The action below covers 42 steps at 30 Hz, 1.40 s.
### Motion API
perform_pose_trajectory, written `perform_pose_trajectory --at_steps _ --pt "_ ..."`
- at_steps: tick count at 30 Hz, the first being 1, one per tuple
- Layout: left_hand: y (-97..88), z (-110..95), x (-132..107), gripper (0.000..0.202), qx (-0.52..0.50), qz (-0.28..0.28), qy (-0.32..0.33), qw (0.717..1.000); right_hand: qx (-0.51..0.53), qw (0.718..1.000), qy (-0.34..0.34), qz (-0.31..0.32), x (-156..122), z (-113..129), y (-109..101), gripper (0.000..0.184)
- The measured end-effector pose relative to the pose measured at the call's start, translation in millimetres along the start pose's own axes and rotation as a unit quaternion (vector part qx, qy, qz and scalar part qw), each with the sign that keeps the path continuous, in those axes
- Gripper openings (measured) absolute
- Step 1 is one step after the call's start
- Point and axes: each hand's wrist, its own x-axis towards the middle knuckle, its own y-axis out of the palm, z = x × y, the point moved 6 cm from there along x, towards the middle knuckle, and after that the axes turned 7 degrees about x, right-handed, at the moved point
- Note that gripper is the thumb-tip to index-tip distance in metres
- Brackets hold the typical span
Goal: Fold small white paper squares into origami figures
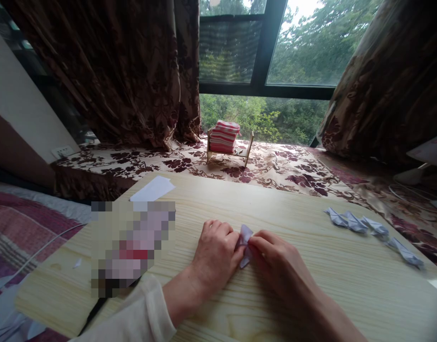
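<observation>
A small piece of pale lilac folded paper rests on the light wooden table near its middle. My left hand is closed in a loose fist, its fingertips pinching the paper's left side. My right hand pinches the paper's right side with thumb and forefinger. Both hands rest on the tabletop and meet at the paper. A cream sleeve covers my left forearm.
Several finished folded paper pieces lie in a row at the table's right. A white sheet lies at the far left corner beside a blurred-out patch. Beyond the table are a patterned window seat, a small striped toy chair, and dark curtains.
</observation>
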Motion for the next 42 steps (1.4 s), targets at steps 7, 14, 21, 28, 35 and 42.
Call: perform_pose_trajectory --at_steps 7,14,21,28,35,42 --pt "-1.6 -1 -1 0.02 0.012 0.0 0.013 1.0 0.012 1.0 -0.015 -0.004 -2 7 -3 0.023" --pt "-3.8 -3 -3 0.022 0.012 -0.013 0.041 0.999 -0.062 0.996 -0.057 -0.004 -2 15 -3 0.017" --pt "-5.0 -6 -4 0.023 0.04 -0.015 0.073 0.996 -0.019 0.998 -0.05 0.022 0 14 1 0.022" --pt "-5.6 -5 -3 0.02 0.059 -0.017 0.133 0.989 0.008 0.999 -0.017 0.029 0 10 3 0.022" --pt "-4.1 -1 -3 0.017 0.042 -0.013 0.136 0.99 0.022 0.998 -0.028 0.051 -1 13 0 0.026" --pt "-6.9 -5 -9 0.013 0.061 0.036 0.133 0.989 0.014 0.997 -0.029 0.075 -4 14 -4 0.027"
